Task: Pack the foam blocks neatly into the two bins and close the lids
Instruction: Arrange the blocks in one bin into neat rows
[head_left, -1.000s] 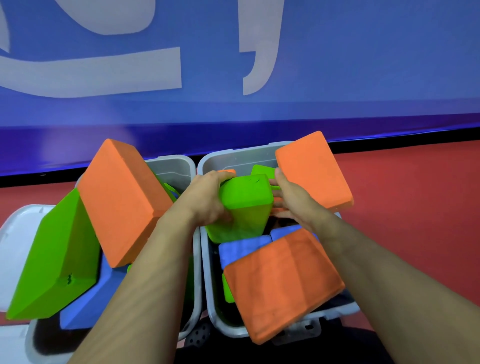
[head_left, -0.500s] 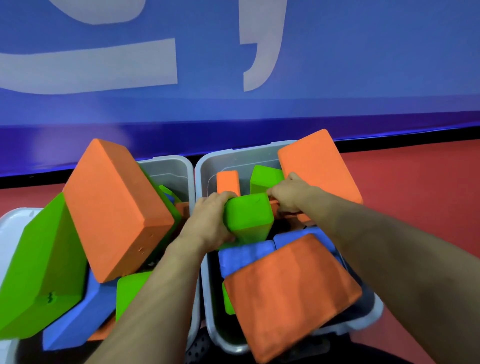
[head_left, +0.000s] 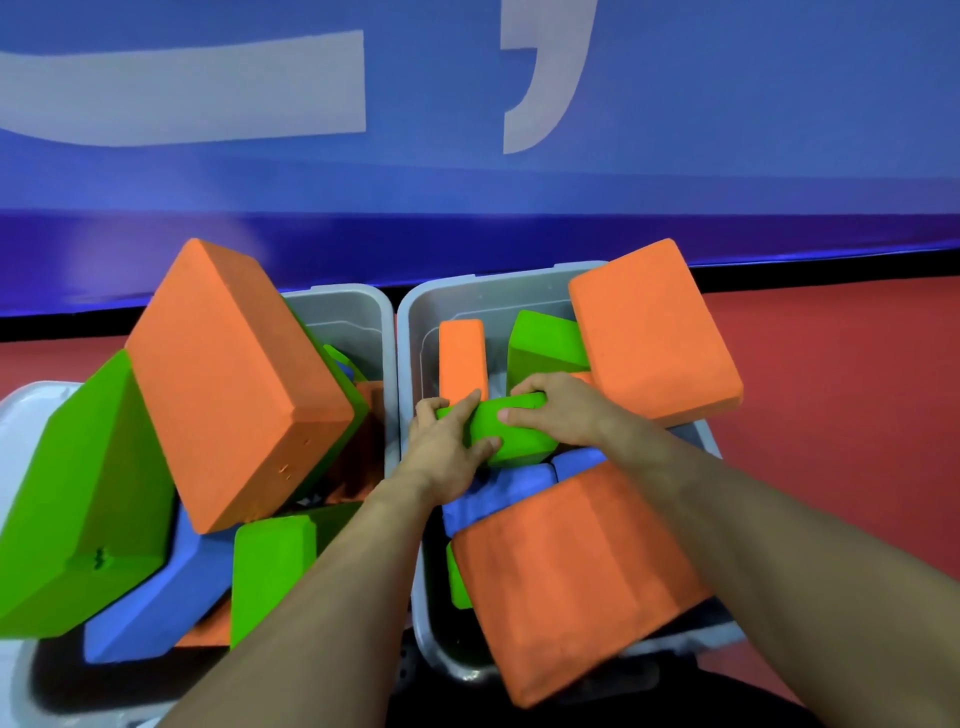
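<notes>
Two grey bins stand side by side: the left bin (head_left: 358, 306) and the right bin (head_left: 483, 291). Both of my hands hold a green foam block (head_left: 511, 434) low inside the right bin. My left hand (head_left: 447, 449) grips its left end with the thumb on its front face. My right hand (head_left: 558, 410) wraps over its top right. Behind it stand a narrow orange block (head_left: 461, 358) and another green block (head_left: 545, 343). A large orange block (head_left: 652, 332) leans on the right rim. Another orange block (head_left: 571, 571) lies tilted over blue blocks (head_left: 498, 493) at the front.
The left bin overflows with a big orange block (head_left: 234, 384), a big green block (head_left: 78, 499), a blue block (head_left: 156, 597) and a smaller green one (head_left: 270, 566). A white lid (head_left: 21, 415) lies at far left. Red floor (head_left: 841, 405) spreads right; a blue wall (head_left: 467, 156) stands behind.
The green block has gone down from above the rim into the right bin, turning flatter. Both hands followed it down and forward. The view moved closer to the bins.
</notes>
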